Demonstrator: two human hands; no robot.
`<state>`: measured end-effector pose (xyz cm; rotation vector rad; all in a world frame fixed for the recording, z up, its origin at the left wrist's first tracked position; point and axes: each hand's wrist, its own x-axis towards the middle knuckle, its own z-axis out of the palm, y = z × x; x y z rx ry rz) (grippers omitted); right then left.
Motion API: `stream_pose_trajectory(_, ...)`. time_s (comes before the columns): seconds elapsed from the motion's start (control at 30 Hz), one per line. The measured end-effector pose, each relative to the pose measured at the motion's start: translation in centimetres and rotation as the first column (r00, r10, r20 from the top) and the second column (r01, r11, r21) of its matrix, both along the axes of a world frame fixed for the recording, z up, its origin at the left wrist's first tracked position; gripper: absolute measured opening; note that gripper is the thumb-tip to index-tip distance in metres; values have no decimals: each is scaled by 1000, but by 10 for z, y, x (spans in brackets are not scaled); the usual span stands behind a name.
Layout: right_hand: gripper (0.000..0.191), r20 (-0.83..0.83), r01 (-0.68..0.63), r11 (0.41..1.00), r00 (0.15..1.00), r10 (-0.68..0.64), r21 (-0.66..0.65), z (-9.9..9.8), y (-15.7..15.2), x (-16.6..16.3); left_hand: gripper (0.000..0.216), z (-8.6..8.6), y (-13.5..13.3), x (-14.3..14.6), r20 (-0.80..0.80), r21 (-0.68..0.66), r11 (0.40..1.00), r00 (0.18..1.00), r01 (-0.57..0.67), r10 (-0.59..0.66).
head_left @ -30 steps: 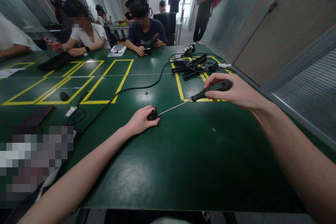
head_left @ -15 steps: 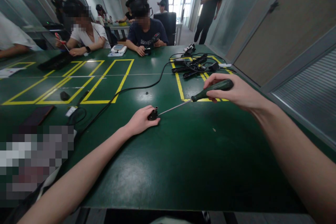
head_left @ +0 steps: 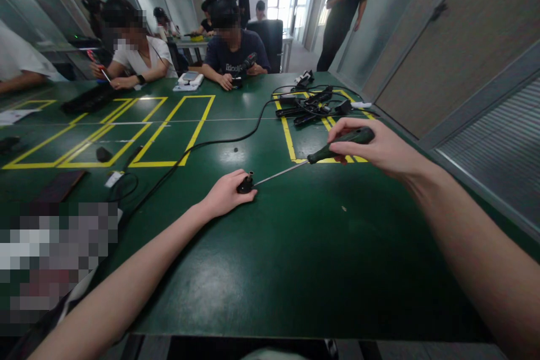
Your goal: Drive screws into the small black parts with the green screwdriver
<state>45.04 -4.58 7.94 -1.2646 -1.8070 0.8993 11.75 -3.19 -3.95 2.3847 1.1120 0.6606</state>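
My left hand (head_left: 229,195) rests on the green table, its fingers closed around a small black part (head_left: 244,184) with a short tube sticking up. What kind of part it is, I cannot tell; the fingers cover much of it. My right hand (head_left: 366,143) grips the dark green handle of a screwdriver (head_left: 329,149). The thin metal shaft slants down to the left, and its tip meets the right side of the black part.
Black cables and adapters (head_left: 310,104) lie heaped at the back right, with one cable (head_left: 223,140) running left across the table. Yellow tape (head_left: 198,124) marks rectangles. A dark flat object (head_left: 61,187) lies at left. Co-workers sit across the table; a person (head_left: 343,11) stands behind.
Both my hands, the screwdriver and the black part stay almost where they were. In the background, one standing person has shifted left and the other has changed posture.
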Motion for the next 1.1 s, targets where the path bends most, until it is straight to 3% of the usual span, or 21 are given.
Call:
stream_pose_trajectory(0.13, 47, -29, 22, 998, 999, -23, -56, -3, -1, -1, 34, 0, 0, 1, 9, 5, 1000, 1000, 4, -4)
stream_pose_trajectory(0.33, 34, 27, 13, 1000, 1000, -13, 17, 1, -2, 1, 33, 0, -1, 1, 3, 7, 1000, 1000, 5, -5)
stream_pose_trajectory(0.57, 47, -48, 21, 999, 999, -23, -49, -3, 0, -2, 33, 1, 0, 1, -7, 25, 1000, 1000, 2, -2)
stream_pose_trajectory(0.73, 35, -42, 20, 1000, 999, -20, -10, -3, 0, 0, 33, 0, 0, 1, -1, 30, 1000, 1000, -2, 2)
stream_pose_trajectory(0.9, 40, -80, -30, 999, 996, 28, -22, -2, -2, -5, 34, -3, 0, 0, 6, 26, 1000, 1000, -2, 2)
stream_pose_trajectory(1.1, 36, -202, 64, 997, 977, -69, -31, -5, 1, -9, 34, -4, -1, 0, -23, 42, 999, 999, -32, 33)
